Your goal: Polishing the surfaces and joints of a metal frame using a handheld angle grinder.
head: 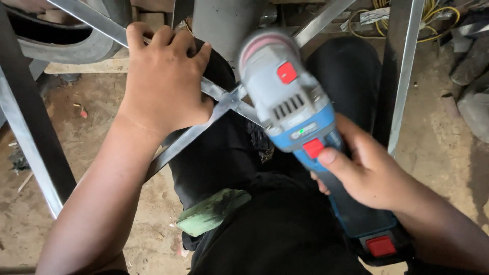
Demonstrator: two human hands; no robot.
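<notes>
A worn tyre (pixel 66 46) lies top left, yellow cable (pixel 433 18) coils top right, over dirt floor (pixel 153 214).

Dim, soft daylight; the grinder head (pixel 277 76) blurs, and the metal bars (pixel 204 127) glint faintly.
</notes>
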